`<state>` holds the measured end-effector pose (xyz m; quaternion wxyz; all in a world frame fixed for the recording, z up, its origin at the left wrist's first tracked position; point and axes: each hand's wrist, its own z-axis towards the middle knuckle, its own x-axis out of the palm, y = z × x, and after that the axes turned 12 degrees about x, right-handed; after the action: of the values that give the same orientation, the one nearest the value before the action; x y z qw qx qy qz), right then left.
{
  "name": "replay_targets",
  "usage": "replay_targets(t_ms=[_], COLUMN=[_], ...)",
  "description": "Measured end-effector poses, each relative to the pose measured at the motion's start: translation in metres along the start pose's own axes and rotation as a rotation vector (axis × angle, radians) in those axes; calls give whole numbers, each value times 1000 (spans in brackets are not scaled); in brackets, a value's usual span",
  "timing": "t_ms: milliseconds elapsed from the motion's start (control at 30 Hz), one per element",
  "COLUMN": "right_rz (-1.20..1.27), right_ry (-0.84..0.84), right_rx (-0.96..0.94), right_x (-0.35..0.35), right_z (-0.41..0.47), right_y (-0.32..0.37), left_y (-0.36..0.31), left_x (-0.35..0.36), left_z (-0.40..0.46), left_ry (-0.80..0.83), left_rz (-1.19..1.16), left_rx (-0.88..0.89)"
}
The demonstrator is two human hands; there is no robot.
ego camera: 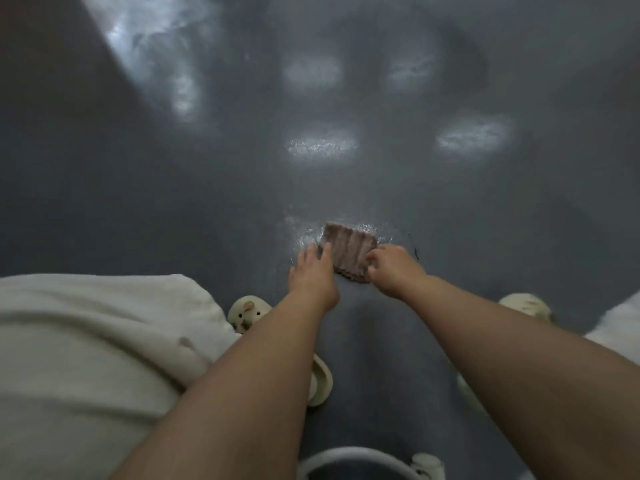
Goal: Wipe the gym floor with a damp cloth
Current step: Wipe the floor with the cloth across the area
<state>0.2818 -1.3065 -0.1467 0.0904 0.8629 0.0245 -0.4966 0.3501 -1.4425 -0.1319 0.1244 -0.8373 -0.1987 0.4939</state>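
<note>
Our bare forearms reach down; left hand (313, 271) lies flat-fingered on the cloth (349, 251), right hand (393, 270) pinches its edge.

We reach both bare forearms forward and down toward the cloth (349, 251). Our left hand (313, 277) lies at its left edge, fingers straight and spread — pressing flat. Our right hand (393, 270) sits at the cloth's right edge, fingers curled, pinching it.

One cloth (349, 251), two hands (313, 276) (394, 270), two pale slippers (247, 311) (526, 306), one white basin rim (346, 457).
</note>
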Motion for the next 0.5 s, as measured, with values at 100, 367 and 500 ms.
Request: replay_targets(t_ms=[100,367,500], right_rz=[14,168,196], right_ry=[-9,119,134], right_rx=[-4,78,141], right_x=[-8,24,33], right_z=[1,34,57], right_y=[7,9,0], left_y=[-2,2,12], left_x=[-10,-11,5], left_z=[-3,19,50], left_ry=[-59,-26,39], left_rz=[26,105,124], left_rx=[14,-16,-2])
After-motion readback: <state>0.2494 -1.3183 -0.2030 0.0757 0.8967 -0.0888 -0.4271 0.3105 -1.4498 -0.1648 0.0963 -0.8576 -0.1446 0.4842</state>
